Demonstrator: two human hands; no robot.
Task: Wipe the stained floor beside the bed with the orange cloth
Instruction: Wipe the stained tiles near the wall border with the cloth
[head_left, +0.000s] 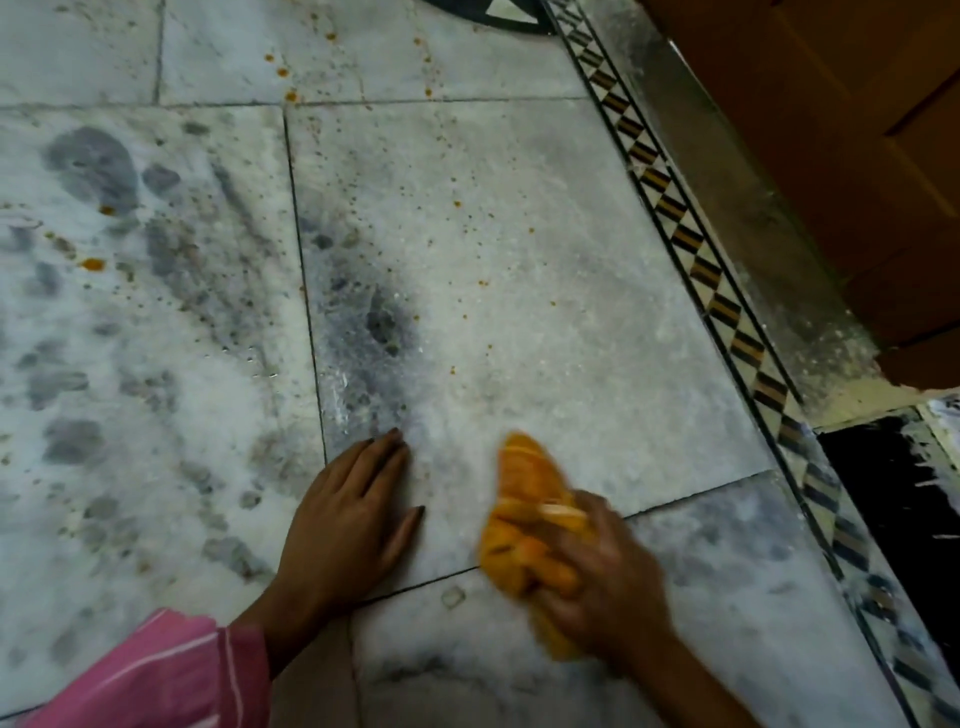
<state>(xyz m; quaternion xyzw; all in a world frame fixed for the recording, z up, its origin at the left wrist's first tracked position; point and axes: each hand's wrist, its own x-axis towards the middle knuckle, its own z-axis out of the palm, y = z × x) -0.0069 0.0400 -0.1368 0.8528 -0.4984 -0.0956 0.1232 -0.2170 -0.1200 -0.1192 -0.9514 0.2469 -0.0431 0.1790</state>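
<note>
Right grip (608, 587) clutches orange cloth (524, 499) | left grip (353, 519) flat on floor (545, 249) | I judge wiping early — orange spots (93, 264) unwiped

We see the left hand (348, 519) on the grey marble floor (493, 234), left of the orange cloth (524, 499); the brown wooden bed (831, 130) stands rightmost.

Diamond-patterned brown-and-white inlay border strip (694, 249), glossy white-streaked black slab (893, 499), dark curved ring (493, 22).
The strip runs diagonally from the top to the lower right; the slab lies just beyond it at the right edge; the ring is cut off at the top.
</note>
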